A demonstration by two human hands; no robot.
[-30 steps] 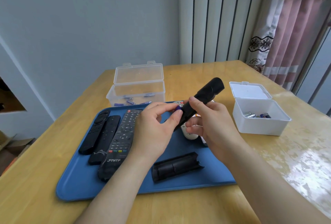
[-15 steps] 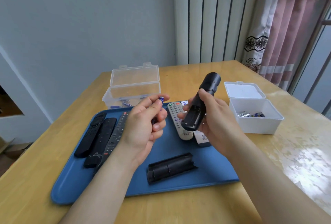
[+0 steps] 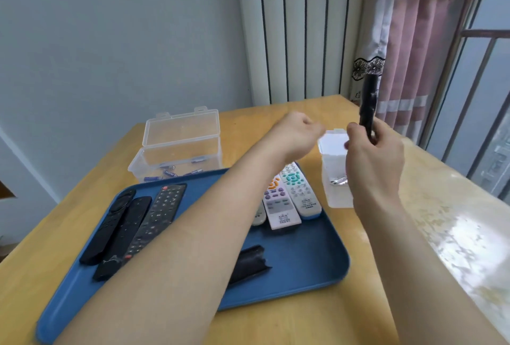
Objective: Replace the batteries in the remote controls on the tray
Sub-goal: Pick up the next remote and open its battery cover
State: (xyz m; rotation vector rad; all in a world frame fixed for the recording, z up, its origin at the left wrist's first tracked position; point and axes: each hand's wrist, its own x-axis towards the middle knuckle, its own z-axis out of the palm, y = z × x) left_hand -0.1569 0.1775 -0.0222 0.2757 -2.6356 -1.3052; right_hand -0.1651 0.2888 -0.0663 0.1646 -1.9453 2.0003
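My right hand (image 3: 372,162) grips a black remote (image 3: 368,104) and holds it upright above the white box (image 3: 334,157). My left hand (image 3: 295,135) reaches across to that box's open lid. Its fingers are curled and blurred, and I cannot see whether they hold a battery. On the blue tray (image 3: 303,270) lie three black remotes (image 3: 127,234) at the left and light-coloured remotes (image 3: 300,190) at the back right. A black battery cover (image 3: 248,262) lies near the tray's front, partly under my left forearm.
A clear plastic box (image 3: 179,151) with its lid up stands behind the tray and holds several blue batteries (image 3: 168,173). The white box holds some batteries too. The wooden table ends at a wall and curtains behind, with a window at the right.
My left hand has swung right from above the tray to the white box. My right hand has lifted the black remote up and to the right. The camera has turned right.
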